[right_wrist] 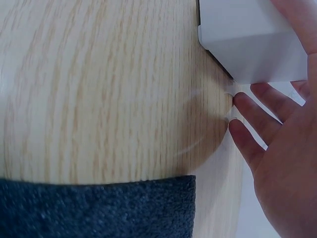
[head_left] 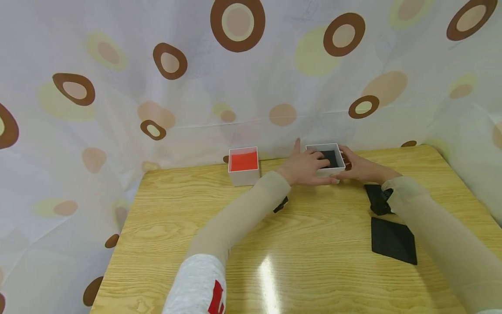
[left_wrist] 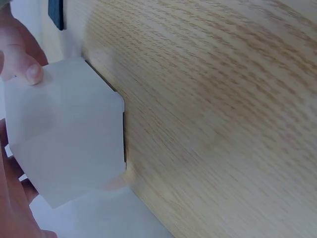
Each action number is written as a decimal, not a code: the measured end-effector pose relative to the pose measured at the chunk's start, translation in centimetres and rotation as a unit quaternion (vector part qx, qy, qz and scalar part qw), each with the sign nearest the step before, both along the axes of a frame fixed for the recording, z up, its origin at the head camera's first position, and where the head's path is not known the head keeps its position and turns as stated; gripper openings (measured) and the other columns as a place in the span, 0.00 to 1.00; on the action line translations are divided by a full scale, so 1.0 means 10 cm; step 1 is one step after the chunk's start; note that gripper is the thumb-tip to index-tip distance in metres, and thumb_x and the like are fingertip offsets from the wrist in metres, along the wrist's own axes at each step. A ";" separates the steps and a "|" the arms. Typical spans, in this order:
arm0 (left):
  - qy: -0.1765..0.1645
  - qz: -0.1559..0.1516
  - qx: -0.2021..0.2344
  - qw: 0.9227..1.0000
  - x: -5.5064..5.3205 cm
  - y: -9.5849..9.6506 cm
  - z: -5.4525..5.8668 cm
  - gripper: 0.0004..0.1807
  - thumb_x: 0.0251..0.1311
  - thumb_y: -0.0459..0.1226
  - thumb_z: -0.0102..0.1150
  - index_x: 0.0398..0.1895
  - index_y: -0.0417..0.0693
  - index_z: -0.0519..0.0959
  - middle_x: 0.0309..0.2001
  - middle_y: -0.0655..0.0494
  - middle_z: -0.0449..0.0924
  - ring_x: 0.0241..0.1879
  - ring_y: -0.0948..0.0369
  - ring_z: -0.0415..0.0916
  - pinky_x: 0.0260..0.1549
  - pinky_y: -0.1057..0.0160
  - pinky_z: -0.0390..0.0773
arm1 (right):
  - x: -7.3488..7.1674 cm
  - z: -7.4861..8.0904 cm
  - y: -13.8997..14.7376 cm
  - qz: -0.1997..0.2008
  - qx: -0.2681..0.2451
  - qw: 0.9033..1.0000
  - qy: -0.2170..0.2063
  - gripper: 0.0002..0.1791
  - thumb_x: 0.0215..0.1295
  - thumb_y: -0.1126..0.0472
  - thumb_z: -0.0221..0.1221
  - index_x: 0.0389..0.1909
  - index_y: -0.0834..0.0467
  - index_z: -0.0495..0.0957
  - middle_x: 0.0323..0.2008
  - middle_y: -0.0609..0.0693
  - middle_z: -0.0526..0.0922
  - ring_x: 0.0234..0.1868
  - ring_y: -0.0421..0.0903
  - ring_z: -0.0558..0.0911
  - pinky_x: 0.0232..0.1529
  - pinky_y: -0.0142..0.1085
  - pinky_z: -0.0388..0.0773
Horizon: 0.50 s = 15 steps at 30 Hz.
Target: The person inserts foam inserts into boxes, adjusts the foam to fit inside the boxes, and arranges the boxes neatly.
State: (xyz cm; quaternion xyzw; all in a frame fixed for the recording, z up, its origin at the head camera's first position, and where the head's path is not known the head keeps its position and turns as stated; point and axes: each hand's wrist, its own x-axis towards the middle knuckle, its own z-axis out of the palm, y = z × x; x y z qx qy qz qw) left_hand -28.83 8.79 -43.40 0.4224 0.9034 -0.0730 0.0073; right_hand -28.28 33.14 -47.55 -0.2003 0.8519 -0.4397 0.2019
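A small white open box (head_left: 333,172) stands at the back of the table with a black piece (head_left: 332,158) inside. My left hand (head_left: 303,168) reaches over its near left side, fingers extended into the box onto the black piece. My right hand (head_left: 358,169) holds the box at its right side, thumb on the front wall and fingers around the far side. In the left wrist view, that thumb (left_wrist: 32,73) rests on the box wall (left_wrist: 74,129). The right wrist view shows the right fingers (right_wrist: 257,116) spread beside the box.
Left of the hands stands another white box (head_left: 244,178) with a red piece (head_left: 244,162) inside. Two black flat pieces lie under and beside the right forearm, the nearer sheet (head_left: 393,240) and a farther piece (head_left: 372,192). A patterned curtain (head_left: 251,96) hangs behind the table.
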 end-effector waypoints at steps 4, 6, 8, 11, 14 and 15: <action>-0.003 0.005 -0.010 1.000 -0.01 0.03 -0.01 0.42 0.65 0.79 0.29 0.72 0.74 0.73 0.70 0.68 0.73 0.73 0.60 0.64 0.74 0.27 0.35 | 0.00 0.01 -0.01 0.004 -0.004 1.000 0.004 0.55 0.74 0.61 0.63 0.84 0.56 0.30 0.72 0.69 0.61 0.64 0.62 0.72 0.53 0.36 0.76; -0.002 0.005 -0.016 1.000 0.00 0.04 -0.02 0.43 0.65 0.79 0.28 0.72 0.74 0.73 0.70 0.67 0.74 0.72 0.60 0.65 0.73 0.26 0.35 | 0.01 0.00 -0.02 0.005 -0.008 1.000 0.004 0.55 0.74 0.61 0.63 0.84 0.56 0.30 0.71 0.69 0.61 0.64 0.62 0.72 0.54 0.35 0.76; -0.002 0.005 -0.021 1.000 0.01 0.05 -0.01 0.43 0.65 0.79 0.28 0.72 0.73 0.73 0.69 0.67 0.74 0.71 0.59 0.66 0.73 0.26 0.35 | 0.01 -0.01 -0.02 0.003 -0.010 1.000 0.003 0.55 0.74 0.61 0.63 0.84 0.55 0.31 0.71 0.69 0.61 0.64 0.62 0.72 0.53 0.34 0.76; -0.001 0.005 -0.026 1.000 0.03 0.07 0.01 0.42 0.66 0.78 0.28 0.71 0.73 0.74 0.68 0.66 0.75 0.71 0.59 0.67 0.73 0.26 0.35 | 0.01 0.00 -0.02 0.001 -0.007 1.000 0.004 0.54 0.74 0.61 0.63 0.84 0.55 0.31 0.72 0.68 0.61 0.65 0.61 0.71 0.53 0.33 0.75; -0.003 0.011 -0.033 0.999 0.04 0.09 0.02 0.42 0.66 0.78 0.28 0.71 0.73 0.74 0.68 0.66 0.76 0.71 0.59 0.67 0.73 0.27 0.35 | 0.02 0.02 -0.02 -0.002 -0.003 1.000 0.001 0.54 0.74 0.61 0.63 0.83 0.55 0.32 0.72 0.68 0.61 0.64 0.60 0.72 0.53 0.33 0.75; -0.002 0.012 -0.036 0.999 0.04 0.10 0.03 0.42 0.66 0.78 0.27 0.71 0.73 0.74 0.68 0.66 0.75 0.71 0.59 0.66 0.73 0.27 0.35 | 0.02 0.03 -0.02 -0.001 -0.003 1.000 0.001 0.54 0.74 0.61 0.63 0.83 0.56 0.32 0.71 0.68 0.62 0.63 0.60 0.72 0.52 0.33 0.76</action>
